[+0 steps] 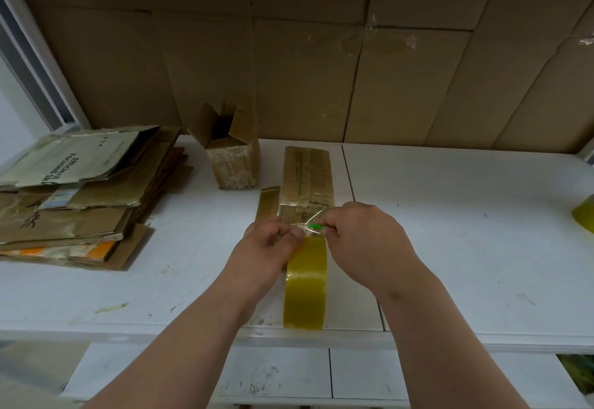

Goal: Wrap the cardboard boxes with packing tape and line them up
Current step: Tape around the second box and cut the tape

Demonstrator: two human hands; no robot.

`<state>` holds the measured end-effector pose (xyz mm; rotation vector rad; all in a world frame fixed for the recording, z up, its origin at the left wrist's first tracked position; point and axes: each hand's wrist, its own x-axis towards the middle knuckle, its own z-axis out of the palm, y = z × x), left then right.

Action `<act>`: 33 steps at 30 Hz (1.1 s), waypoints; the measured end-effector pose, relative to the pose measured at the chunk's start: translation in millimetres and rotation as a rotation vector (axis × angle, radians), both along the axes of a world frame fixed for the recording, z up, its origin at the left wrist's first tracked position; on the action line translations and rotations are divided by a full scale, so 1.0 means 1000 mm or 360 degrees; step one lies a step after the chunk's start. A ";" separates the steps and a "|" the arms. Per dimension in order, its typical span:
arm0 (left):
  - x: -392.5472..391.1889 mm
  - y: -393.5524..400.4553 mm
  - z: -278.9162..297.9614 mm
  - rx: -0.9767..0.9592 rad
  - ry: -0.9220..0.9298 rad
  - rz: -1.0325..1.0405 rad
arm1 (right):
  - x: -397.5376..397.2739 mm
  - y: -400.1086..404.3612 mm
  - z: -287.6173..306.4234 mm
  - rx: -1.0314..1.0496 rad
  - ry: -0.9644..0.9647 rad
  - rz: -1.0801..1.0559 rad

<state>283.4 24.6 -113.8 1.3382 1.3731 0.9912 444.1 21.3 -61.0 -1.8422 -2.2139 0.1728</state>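
White desk (450,231) carries a stack of flattened cartons (80,196) at left, an open-topped box (234,164) upright behind, and a long cardboard box (307,177) lying at centre. Yellowish tape roll (305,286) stands on edge at its near end. Left hand (273,241) pinches the tape strip; right hand (360,231) grips a small green cutter (316,226) against it.

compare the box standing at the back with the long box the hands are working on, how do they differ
The back box stands upright; the long box lies flat on the white table. The back box's top flaps are open; none stand up on the long box. Nothing touches the back box; both hands work at the long box's near end. Both are brown cardboard carrying glossy tape.
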 end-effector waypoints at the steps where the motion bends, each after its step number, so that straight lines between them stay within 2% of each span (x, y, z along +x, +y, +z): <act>1: 0.000 0.000 0.000 0.0006 0.0019 -0.0011 | -0.002 0.001 -0.001 -0.0006 0.0002 0.0010; 7: 0.001 -0.001 0.003 -0.0042 -0.0030 0.0038 | 0.001 0.009 -0.001 -0.0023 0.0031 0.0037; 13: 0.003 -0.002 0.010 -0.0183 -0.0148 0.0131 | 0.033 0.015 -0.007 -0.0094 -0.0090 -0.0187; 17: 0.007 0.000 0.011 -0.0164 -0.0098 0.0153 | 0.053 0.011 -0.022 -0.0214 0.0089 -0.0254; 22: 0.013 0.000 0.014 0.0006 0.0121 0.0197 | 0.063 0.010 -0.039 -0.0286 0.0349 -0.0223; 29: 0.011 -0.001 0.011 0.0355 0.0397 0.0120 | 0.073 0.010 -0.073 -0.0398 0.0055 -0.0346; 31: 0.010 -0.001 0.010 0.0452 0.0480 0.0077 | 0.069 0.011 -0.074 -0.0295 0.0011 -0.0364; 33: 0.008 -0.001 0.012 0.0586 0.0597 -0.0006 | 0.062 0.010 -0.071 -0.0035 0.0192 -0.0387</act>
